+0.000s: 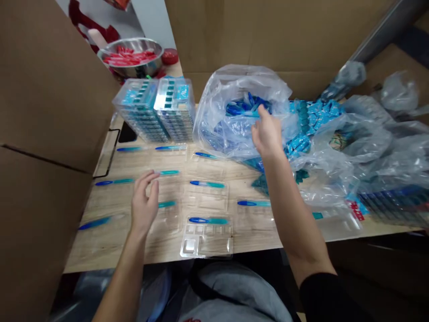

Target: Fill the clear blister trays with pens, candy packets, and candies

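Forearms (288,214) stretch across the tabletop (107,241): right hand (267,134), fingers spread, touches a clear bag (217,129) of blue plastic pieces (246,107); left hand (144,203), fingers apart and empty, hovers beside loose pieces (169,172) on clear trays (206,241).

The left hand (144,201) stands on edge with the wrist nearly straight; the fingers are loosely curled and the hand is open. The left forearm (122,281) rises from the bottom edge of the view, angled up and to the right. The right hand (268,134) sits farther forward, back upward, fingers spread and slightly bent (the index leads). The right forearm (295,219) runs diagonally from lower right, bare up to a black sleeve (330,299).
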